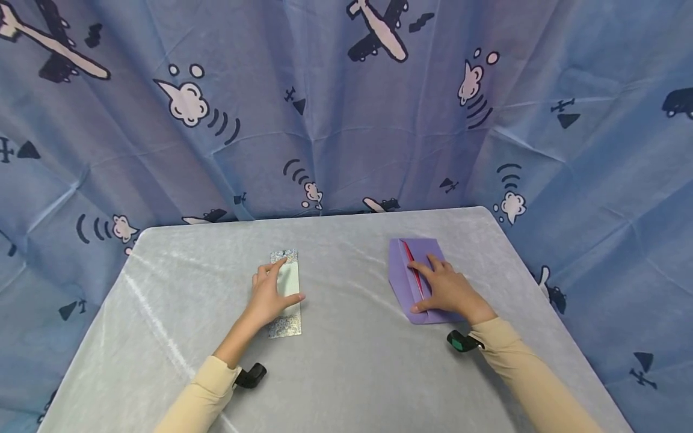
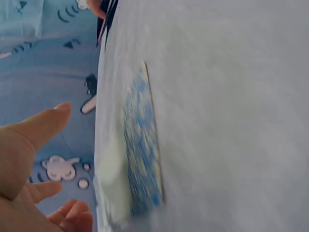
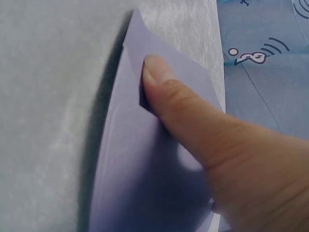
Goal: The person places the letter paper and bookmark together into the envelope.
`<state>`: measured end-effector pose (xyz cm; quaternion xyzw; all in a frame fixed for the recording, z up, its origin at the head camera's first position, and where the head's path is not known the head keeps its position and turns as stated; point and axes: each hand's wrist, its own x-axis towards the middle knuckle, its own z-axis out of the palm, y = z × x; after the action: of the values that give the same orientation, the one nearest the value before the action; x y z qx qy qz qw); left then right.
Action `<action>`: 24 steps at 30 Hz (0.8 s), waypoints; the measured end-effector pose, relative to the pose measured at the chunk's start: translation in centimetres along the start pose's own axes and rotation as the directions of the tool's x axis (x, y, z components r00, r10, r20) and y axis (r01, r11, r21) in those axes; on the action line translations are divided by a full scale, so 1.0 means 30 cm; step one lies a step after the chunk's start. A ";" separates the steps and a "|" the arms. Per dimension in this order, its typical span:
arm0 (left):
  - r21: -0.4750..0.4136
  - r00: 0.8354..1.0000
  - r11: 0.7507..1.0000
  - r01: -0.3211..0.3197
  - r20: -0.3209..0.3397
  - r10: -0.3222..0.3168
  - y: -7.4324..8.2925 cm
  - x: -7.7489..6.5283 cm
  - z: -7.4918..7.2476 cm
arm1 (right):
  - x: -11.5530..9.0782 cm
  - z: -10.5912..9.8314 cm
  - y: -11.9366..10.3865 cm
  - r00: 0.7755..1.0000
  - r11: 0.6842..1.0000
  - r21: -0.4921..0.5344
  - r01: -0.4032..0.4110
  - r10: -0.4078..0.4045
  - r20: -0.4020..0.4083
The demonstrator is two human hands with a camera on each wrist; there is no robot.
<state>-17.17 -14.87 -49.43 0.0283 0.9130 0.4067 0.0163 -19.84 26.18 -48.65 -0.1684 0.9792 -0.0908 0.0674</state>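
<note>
Left hand (image 1: 271,297), nearer than the right hand (image 1: 453,291) to the pattern-ended card (image 1: 293,279), hangs above it, thumb and fingers spread wide, gripping nothing, clear of it in the left wrist view. Card lies left of the purple envelope (image 1: 400,282), long axis running away from the person. Right hand, fingers also well apart, rests on the envelope, thumb on its paper, a narrow red strip (image 1: 408,252) showing at its flap
</note>
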 end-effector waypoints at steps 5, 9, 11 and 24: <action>0.043 0.999 0.999 0.023 0.035 -0.024 -0.046 -0.020 -0.030 | 0.001 -0.004 0.001 1.000 1.000 -0.004 -0.001 0.001 0.003; 0.073 0.997 0.997 0.035 0.069 -0.040 -0.073 -0.025 -0.037 | 0.002 -0.005 0.001 1.000 1.000 -0.003 -0.003 0.003 0.007; 0.082 0.996 0.996 0.037 0.072 -0.043 -0.083 -0.025 -0.037 | 0.001 -0.004 0.002 1.000 1.000 -0.003 -0.005 0.005 0.010; 0.120 0.995 0.989 0.088 0.041 -0.093 -0.067 -0.011 -0.028 | -0.001 -0.002 0.005 1.000 1.000 -0.011 0.005 -0.005 0.003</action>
<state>-16.96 -16.88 -50.36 -0.0030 0.9352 0.3500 0.0542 -19.88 26.33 -48.62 -0.1714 0.9792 -0.0853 0.0679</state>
